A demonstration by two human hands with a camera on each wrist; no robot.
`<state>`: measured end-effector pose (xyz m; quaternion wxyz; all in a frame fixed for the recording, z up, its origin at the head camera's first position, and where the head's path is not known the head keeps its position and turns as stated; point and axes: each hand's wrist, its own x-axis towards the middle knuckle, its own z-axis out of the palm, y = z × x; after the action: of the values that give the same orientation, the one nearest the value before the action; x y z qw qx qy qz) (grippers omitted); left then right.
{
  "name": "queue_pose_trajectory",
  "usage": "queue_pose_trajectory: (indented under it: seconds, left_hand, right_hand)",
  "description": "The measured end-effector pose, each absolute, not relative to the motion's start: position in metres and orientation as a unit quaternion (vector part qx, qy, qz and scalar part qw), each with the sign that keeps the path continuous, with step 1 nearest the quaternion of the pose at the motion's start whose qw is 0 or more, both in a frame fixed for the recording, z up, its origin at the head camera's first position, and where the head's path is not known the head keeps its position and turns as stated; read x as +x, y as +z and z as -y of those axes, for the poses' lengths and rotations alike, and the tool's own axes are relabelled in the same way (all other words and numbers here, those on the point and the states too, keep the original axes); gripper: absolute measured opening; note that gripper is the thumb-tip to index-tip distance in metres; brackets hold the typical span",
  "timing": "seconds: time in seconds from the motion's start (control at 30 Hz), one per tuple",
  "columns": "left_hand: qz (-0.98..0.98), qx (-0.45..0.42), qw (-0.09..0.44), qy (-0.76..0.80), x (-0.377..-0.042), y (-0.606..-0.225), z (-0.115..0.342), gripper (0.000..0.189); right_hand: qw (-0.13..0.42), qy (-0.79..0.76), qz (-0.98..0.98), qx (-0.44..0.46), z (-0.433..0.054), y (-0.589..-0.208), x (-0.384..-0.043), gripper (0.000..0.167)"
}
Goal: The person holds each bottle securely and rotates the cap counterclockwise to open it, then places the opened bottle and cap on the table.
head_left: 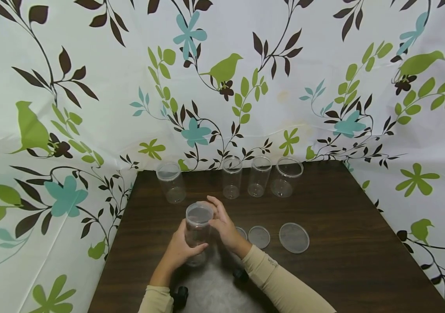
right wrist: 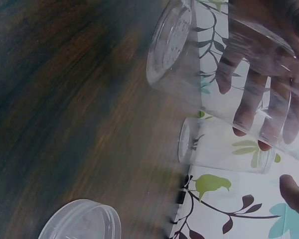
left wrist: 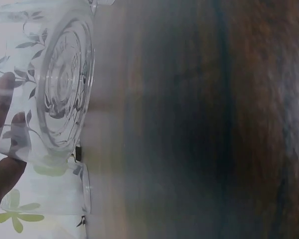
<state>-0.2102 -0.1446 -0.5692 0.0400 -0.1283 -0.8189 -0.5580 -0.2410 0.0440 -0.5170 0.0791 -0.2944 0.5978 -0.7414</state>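
Note:
My left hand grips a clear plastic jar around its side, thumb towards me. A round translucent lid covers the jar's top. On the right side of that top is my right hand, its fingers extended around the lid's edge and its thumb near the rim. In the left wrist view the jar's ridged base faces the camera, with fingers showing through the wall. Several fingers also show through the clear jar in the right wrist view, and the lid end is out of frame there.
Along the table's back edge stand a jar with a frosted top, two slim jars and a wider jar. Lids lie right of my hands: a large one, a smaller one, and another partly hidden by my wrist. Patterned cloth surrounds the dark table.

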Motion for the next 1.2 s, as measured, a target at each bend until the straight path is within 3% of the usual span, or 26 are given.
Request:
queue_pose_trajectory:
  seconds: [0.47, 0.8, 0.97, 1.2]
  left_hand:
    - [0.819, -0.117, 0.048, -0.560, -0.216, -0.570, 0.141, 0.086]
    - [0.816, -0.106, 0.076, -0.562, -0.225, -0.569, 0.141, 0.088]
    - [0.814, -0.102, 0.085, -0.566, -0.227, -0.571, 0.140, 0.091]
    - [0.819, -0.110, 0.094, -0.555, -0.230, -0.570, 0.136, 0.090]
  right_hand:
    - [0.065, -0.742, -0.594, -0.303, -0.044, -0.516, -0.246, 0.076]
    - [-0.071, -0.687, -0.678, -0.253, -0.041, -0.520, -0.247, 0.072]
    - [-0.075, -0.666, -0.702, -0.241, -0.039, -0.507, -0.241, 0.073]
    - [-0.083, -0.663, -0.706, -0.236, -0.039, -0.492, -0.239, 0.061]
